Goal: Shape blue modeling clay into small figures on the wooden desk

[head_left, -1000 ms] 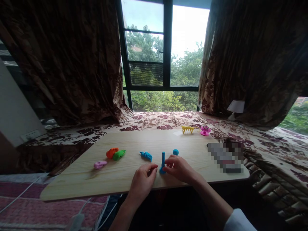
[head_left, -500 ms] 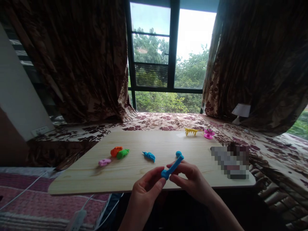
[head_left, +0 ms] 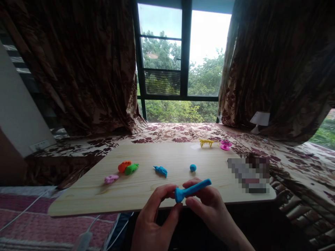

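Observation:
Between my two hands, over the near edge of the wooden table, is a blue clay stick with a wide, flared end. My left hand pinches the flared end between thumb and fingers. My right hand is closed on the shaft near that end, and the free tip points up to the right. Beyond the hands a small blue clay ball lies on the table. Left of it rests a lump of blue clay with a pointed end.
Orange clay, green clay and pink clay lie at the left. A yellow clay figure with several legs and a magenta clay piece stand at the back right. A blurred-out object is at the right edge.
The blue stick has tilted from steep to flatter, its free tip swinging down and right. Both hands have moved slightly lower, and the blue ball now shows fully.

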Demonstrator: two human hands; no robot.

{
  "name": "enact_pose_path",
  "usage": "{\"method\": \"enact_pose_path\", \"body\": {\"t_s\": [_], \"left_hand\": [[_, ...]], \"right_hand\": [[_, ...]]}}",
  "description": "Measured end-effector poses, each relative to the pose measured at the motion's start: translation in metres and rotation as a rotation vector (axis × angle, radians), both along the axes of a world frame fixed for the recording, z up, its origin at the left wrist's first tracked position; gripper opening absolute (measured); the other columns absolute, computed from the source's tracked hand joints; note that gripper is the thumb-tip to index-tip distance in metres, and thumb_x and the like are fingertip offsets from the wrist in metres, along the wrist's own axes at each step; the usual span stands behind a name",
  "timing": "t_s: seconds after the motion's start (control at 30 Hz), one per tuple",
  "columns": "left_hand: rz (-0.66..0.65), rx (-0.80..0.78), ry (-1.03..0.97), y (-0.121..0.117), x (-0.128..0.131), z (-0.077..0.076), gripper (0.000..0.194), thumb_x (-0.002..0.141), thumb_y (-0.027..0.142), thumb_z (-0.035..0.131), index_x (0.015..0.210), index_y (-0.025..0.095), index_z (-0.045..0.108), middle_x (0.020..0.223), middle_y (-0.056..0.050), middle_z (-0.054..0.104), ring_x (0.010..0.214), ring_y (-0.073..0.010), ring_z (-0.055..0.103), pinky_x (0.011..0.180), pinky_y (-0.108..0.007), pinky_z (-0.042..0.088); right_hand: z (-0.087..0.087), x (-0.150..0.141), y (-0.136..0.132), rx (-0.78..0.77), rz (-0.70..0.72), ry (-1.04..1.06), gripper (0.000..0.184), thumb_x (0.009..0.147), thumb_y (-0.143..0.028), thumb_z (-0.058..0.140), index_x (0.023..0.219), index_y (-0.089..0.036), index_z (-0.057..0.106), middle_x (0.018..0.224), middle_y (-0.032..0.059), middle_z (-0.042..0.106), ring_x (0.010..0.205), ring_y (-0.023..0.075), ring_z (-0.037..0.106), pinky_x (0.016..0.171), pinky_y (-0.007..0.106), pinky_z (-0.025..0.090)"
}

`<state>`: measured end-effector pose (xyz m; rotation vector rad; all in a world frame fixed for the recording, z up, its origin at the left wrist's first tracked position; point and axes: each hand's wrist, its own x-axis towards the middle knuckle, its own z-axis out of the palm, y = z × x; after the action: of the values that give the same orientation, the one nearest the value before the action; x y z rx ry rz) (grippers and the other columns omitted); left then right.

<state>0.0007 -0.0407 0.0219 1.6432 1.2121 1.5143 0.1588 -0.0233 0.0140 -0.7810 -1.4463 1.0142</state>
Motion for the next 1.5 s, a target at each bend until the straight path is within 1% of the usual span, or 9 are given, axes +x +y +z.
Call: {"method": "enact_pose_path", "body": {"t_s": [0.17, 0.27, 0.33, 0.47, 0.6, 0.8, 1.27, 1.4, 1.5], "left_hand": [[-0.061, 0.108, 0.024, -0.001, 0.001, 0.001, 0.028, 0.074, 0.021, 0.06, 0.101, 0.028, 0.057, 0.108, -0.001, 0.061, 0.101, -0.0193, 0.06, 0.089, -0.029, 0.049], [-0.041, 0.152, 0.13, 0.013, 0.001, -0.005, 0.028, 0.076, 0.02, 0.057, 0.103, 0.027, 0.056, 0.111, -0.002, 0.058, 0.104, -0.0198, 0.057, 0.092, -0.031, 0.047], [0.014, 0.217, 0.282, 0.03, 0.003, -0.014, 0.026, 0.077, 0.019, 0.055, 0.101, 0.026, 0.057, 0.11, -0.003, 0.059, 0.107, -0.0209, 0.054, 0.097, -0.035, 0.042], [-0.027, 0.161, 0.477, 0.057, 0.009, -0.037, 0.025, 0.076, 0.014, 0.051, 0.098, 0.025, 0.058, 0.104, -0.003, 0.061, 0.102, -0.0205, 0.056, 0.091, -0.035, 0.045], [-0.077, 0.105, 0.556, 0.064, 0.014, -0.051, 0.027, 0.075, 0.014, 0.052, 0.098, 0.025, 0.059, 0.102, -0.003, 0.062, 0.099, -0.0201, 0.057, 0.09, -0.036, 0.045], [-0.05, 0.097, 0.51, 0.065, 0.011, -0.062, 0.034, 0.076, 0.015, 0.052, 0.109, 0.023, 0.056, 0.109, -0.005, 0.062, 0.104, -0.0191, 0.056, 0.096, -0.038, 0.043], [-0.006, 0.057, 0.42, 0.062, -0.009, -0.065, 0.038, 0.076, 0.014, 0.046, 0.112, 0.02, 0.057, 0.115, -0.006, 0.058, 0.111, -0.02, 0.052, 0.101, -0.039, 0.039], [-0.017, 0.055, 0.415, 0.059, -0.006, -0.066, 0.037, 0.078, 0.014, 0.045, 0.112, 0.02, 0.056, 0.117, -0.006, 0.057, 0.114, -0.0191, 0.05, 0.103, -0.039, 0.036], [-0.023, 0.059, 0.398, 0.058, -0.006, -0.065, 0.037, 0.077, 0.013, 0.045, 0.111, 0.021, 0.057, 0.115, -0.005, 0.058, 0.112, -0.0189, 0.051, 0.102, -0.037, 0.038]], "right_hand": [[0.005, -0.006, -0.003, -0.03, 0.047, 0.082, 0.012, 0.079, -0.027, 0.064, 0.091, -0.022, 0.064, 0.088, 0.0027, 0.062, 0.083, 0.0191, 0.061, 0.076, 0.032, 0.05], [0.0, 0.007, 0.004, -0.018, 0.003, -0.015, 0.03, 0.079, -0.028, 0.064, 0.107, -0.025, 0.059, 0.095, 0.0038, 0.064, 0.087, 0.0204, 0.061, 0.079, 0.035, 0.05], [-0.007, 0.023, 0.009, 0.056, -0.169, -0.143, 0.042, 0.08, -0.028, 0.061, 0.12, -0.026, 0.051, 0.106, 0.0059, 0.062, 0.095, 0.0224, 0.059, 0.083, 0.04, 0.048], [-0.022, 0.042, 0.014, 0.288, -0.553, -0.563, 0.038, 0.086, -0.019, 0.046, 0.123, -0.026, 0.05, 0.119, 0.0079, 0.055, 0.111, 0.0249, 0.048, 0.095, 0.045, 0.039], [-0.036, 0.025, 0.016, 0.354, -0.479, -0.93, 0.051, 0.078, -0.004, 0.04, 0.124, -0.023, 0.051, 0.125, 0.0072, 0.052, 0.12, 0.0244, 0.039, 0.101, 0.044, 0.03], [-0.052, 0.004, 0.018, 0.294, -0.438, -1.169, 0.054, 0.075, -0.006, 0.044, 0.126, -0.025, 0.049, 0.136, 0.0046, 0.043, 0.134, 0.0249, 0.019, 0.108, 0.049, 0.011], [-0.053, 0.002, 0.013, 0.252, -0.32, -1.188, 0.055, 0.08, -0.015, 0.045, 0.134, -0.019, 0.039, 0.138, 0.0046, 0.042, 0.136, 0.0246, 0.017, 0.11, 0.047, 0.007], [-0.061, 0.003, -0.003, 0.27, -0.326, -1.19, 0.056, 0.087, -0.028, 0.043, 0.14, -0.019, 0.028, 0.146, 0.0053, 0.029, 0.136, 0.0248, 0.016, 0.11, 0.048, 0.007], [-0.054, -0.004, 0.006, 0.249, -0.364, -1.158, 0.052, 0.09, -0.041, 0.04, 0.136, -0.018, 0.036, 0.141, 0.0065, 0.038, 0.135, 0.0257, 0.019, 0.109, 0.05, 0.009]]}}
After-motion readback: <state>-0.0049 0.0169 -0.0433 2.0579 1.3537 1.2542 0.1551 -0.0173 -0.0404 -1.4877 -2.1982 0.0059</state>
